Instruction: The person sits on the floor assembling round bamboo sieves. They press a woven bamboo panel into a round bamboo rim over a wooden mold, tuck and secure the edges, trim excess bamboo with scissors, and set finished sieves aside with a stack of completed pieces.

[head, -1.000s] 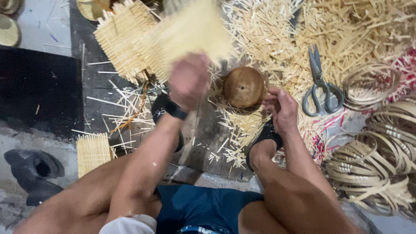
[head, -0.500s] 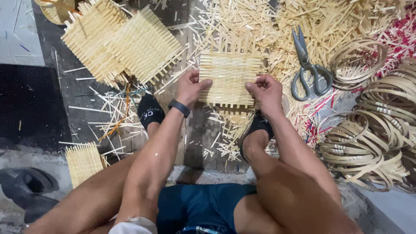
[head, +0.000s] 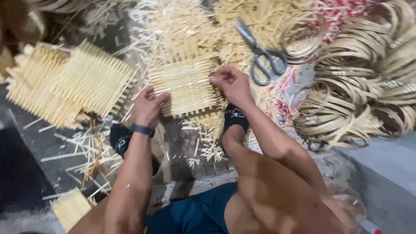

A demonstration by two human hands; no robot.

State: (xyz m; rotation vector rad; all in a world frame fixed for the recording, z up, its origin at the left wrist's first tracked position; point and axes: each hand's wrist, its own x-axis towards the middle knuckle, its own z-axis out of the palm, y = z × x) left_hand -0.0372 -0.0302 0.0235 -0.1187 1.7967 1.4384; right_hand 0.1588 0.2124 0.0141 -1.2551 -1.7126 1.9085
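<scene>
— Hands first: what does each one hold?

— Both grip the same piece, a small woven mat (head: 186, 86) of pale bamboo strips, at the centre of the frame. The left hand (head: 146, 107) clasps its lower left edge, fingers curled over the weave. The right hand (head: 232, 83) pinches its upper right corner, knuckles up.

— Where does the mat sit?

— Just above the person's feet, held over the floor (head: 182, 151), which is dark and littered with short offcuts. Whether it rests on anything underneath, I cannot tell. Loose strip ends stick out along its lower edge.

— What lies around it?

— Scissors (head: 260, 54) with grey handles lie just to the upper right of the right hand, on a heap of bamboo slivers (head: 190, 26) that fills the top middle of the frame. A stack of finished woven mats (head: 69, 86) lies at the left, well apart from the left hand. Coiled bamboo hoops (head: 359, 86) pile up at the right. Another small woven piece (head: 71, 208) shows at the lower left.

— Anything on the wrists?

— A dark band (head: 142, 130) circles the left wrist.
</scene>
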